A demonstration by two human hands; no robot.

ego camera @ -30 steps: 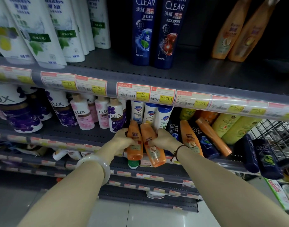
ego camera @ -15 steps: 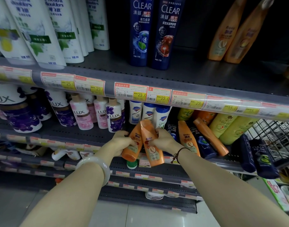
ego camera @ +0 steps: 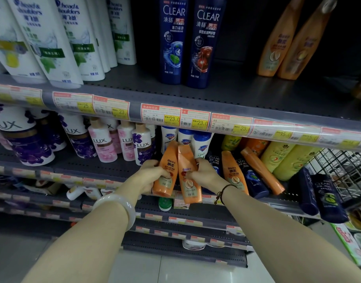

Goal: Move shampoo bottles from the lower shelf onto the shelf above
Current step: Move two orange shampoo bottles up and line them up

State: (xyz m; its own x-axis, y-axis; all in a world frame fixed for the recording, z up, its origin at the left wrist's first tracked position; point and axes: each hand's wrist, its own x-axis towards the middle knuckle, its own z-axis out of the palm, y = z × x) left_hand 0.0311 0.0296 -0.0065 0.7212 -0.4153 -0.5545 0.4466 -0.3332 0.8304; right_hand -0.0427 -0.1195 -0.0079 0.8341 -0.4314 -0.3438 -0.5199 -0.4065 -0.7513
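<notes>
Two small orange shampoo bottles stand side by side at the front of the lower shelf (ego camera: 106,168). My left hand (ego camera: 150,175) grips the left orange bottle (ego camera: 168,160) from its left side. My right hand (ego camera: 204,172) grips the right orange bottle (ego camera: 188,160) from its right side. The two bottles touch near their tops. The upper shelf (ego camera: 236,94) has a bare stretch between two dark blue Clear bottles (ego camera: 173,41) and two tall orange bottles (ego camera: 288,43) at the right.
More orange (ego camera: 234,170), dark blue (ego camera: 253,180) and yellow-green bottles (ego camera: 281,158) lean on the lower shelf to the right. White Lux bottles (ego camera: 102,141) stand to the left, white-and-blue bottles (ego camera: 202,141) behind. Price tags (ego camera: 161,115) line the upper shelf edge. A wire basket (ego camera: 347,170) sits far right.
Both hands have lifted the two orange bottles slightly and tilted their tops together, up toward the underside of the upper shelf.
</notes>
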